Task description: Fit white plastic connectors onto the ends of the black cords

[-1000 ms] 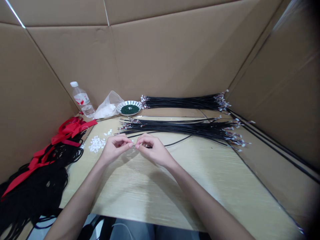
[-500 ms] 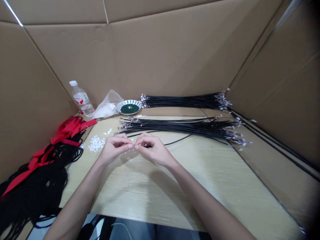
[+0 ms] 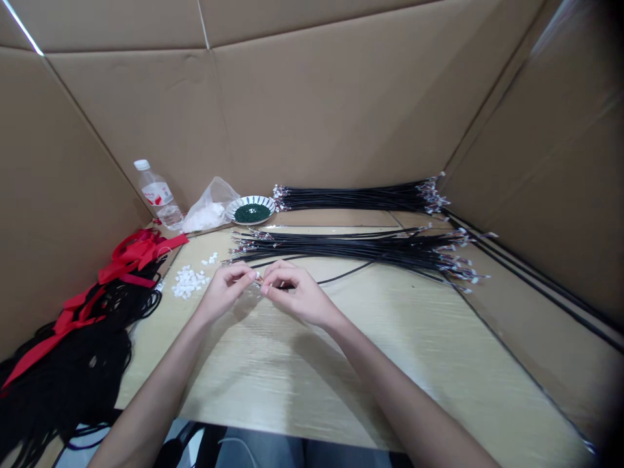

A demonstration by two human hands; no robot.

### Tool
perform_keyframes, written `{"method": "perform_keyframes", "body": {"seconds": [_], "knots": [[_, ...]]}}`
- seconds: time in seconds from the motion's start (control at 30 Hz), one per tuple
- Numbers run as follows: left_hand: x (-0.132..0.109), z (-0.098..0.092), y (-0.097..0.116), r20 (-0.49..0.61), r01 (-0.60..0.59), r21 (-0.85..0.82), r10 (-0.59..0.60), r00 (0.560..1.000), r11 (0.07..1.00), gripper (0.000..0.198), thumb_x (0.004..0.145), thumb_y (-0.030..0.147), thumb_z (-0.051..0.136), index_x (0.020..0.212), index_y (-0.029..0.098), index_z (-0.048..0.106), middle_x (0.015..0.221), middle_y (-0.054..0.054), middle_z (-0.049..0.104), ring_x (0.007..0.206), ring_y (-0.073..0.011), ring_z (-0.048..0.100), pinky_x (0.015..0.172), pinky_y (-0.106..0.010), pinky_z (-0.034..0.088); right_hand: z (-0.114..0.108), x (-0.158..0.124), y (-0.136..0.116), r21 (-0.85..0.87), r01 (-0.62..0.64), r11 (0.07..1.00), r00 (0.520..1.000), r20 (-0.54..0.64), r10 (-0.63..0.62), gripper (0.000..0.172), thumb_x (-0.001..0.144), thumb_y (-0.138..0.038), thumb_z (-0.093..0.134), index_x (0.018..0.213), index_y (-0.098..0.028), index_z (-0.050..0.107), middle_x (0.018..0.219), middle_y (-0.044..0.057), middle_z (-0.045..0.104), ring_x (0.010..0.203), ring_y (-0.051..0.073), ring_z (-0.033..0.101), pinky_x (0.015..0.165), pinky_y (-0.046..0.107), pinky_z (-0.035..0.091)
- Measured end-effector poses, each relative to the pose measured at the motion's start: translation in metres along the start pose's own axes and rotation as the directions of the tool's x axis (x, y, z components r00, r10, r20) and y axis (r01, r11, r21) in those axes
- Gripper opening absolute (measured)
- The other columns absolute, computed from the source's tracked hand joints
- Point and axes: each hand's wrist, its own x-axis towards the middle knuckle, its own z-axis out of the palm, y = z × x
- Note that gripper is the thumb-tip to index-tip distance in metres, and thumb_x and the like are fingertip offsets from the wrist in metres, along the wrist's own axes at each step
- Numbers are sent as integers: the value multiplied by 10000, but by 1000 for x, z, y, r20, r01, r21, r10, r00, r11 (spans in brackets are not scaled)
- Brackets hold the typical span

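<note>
Grip clamped: left hand [image 3: 224,292], right hand [image 3: 297,297] pinching small wire end [image 3: 258,279] together; tabletop edge [image 3: 292,430] well below hands.

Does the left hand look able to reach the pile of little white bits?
Probably yes. The left hand is right beside the pile of small white pieces, and no object blocks the way, though its fingers are pinching a small piece now.

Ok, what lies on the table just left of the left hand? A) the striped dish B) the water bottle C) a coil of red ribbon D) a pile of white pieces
D: the white pieces lie in a pile just left of the left hand.
</note>
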Motion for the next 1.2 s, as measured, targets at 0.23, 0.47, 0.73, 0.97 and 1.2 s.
{"method": "perform_keyframes", "body": {"seconds": [0.23,0.47,0.73,0.97,1.2], "knots": [[-1,-2,-10,82,53,-194,-37,996,979,262,816,369,603,692,144,654,642,11,459,550,-92,431,492,-212,350,4,1,1,7,73,997,994,-80,-72,152,799,-176,600,651,-162,570,838,33,557,789,135,544,650,245,428],[-4,2,-4,121,156,-306,-124,985,939,220,804,336,625,699,147,666,683,4,478,549,-76,412,487,-199,333,4,0,-3,-73,120,990,988,-89,-126,204,813,-166,570,626,-170,488,835,30,535,794,132,529,635,233,425],[-4,3,0,114,195,-327,-166,979,925,254,764,346,663,632,129,653,695,-7,487,548,-76,409,488,-203,339,5,-1,-3,-193,174,966,980,-63,-190,179,762,-77,535,633,-179,465,851,22,528,793,137,531,661,245,431],[-5,3,0,105,188,-304,-163,981,934,259,766,340,654,621,125,649,661,-5,481,545,-79,404,492,-209,334,5,-3,-4,-255,198,947,974,-58,-219,172,777,-104,528,651,-190,449,840,18,516,795,146,528,699,260,428],[-4,2,-3,92,181,-276,-161,983,944,264,767,338,651,603,132,643,640,-3,484,538,-84,405,487,-212,334,6,-5,-5,-326,198,924,974,-44,-224,176,795,-112,501,664,-200,423,851,15,506,778,139,522,706,255,425]]}}
